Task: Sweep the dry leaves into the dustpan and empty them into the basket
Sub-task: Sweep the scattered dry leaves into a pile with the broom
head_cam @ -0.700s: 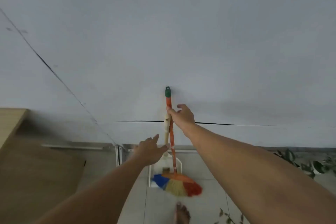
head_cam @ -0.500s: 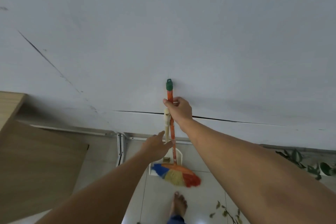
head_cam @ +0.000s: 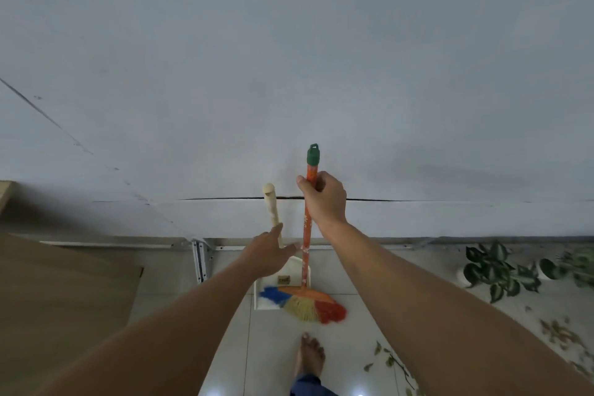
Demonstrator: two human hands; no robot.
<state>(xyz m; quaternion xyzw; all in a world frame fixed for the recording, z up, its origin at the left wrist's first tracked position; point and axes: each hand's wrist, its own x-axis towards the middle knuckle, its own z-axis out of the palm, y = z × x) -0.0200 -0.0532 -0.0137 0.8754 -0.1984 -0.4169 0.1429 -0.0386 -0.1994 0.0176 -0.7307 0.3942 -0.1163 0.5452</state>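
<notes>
A broom (head_cam: 306, 241) with an orange handle, green cap and blue, yellow and red bristles stands upright against the white wall. My right hand (head_cam: 323, 199) grips its handle just below the cap. Behind the bristles stands a white dustpan (head_cam: 283, 280) with a cream handle (head_cam: 271, 206) leaning on the wall. My left hand (head_cam: 268, 254) reaches toward that cream handle with fingers spread, fingertips at the handle's lower part. Dry leaves (head_cam: 559, 334) lie scattered on the tiled floor at the right. No basket is in view.
A light wooden panel (head_cam: 61, 292) fills the lower left. A potted plant with green-and-white leaves (head_cam: 501, 270) sits by the wall at the right. A leafy twig (head_cam: 390, 360) lies near my bare foot (head_cam: 310, 357). A metal rail (head_cam: 201, 259) runs along the wall base.
My right hand has closed round the broom handle and the broom now stands a little apart from the dustpan handle. My left hand has stretched further toward the dustpan handle.
</notes>
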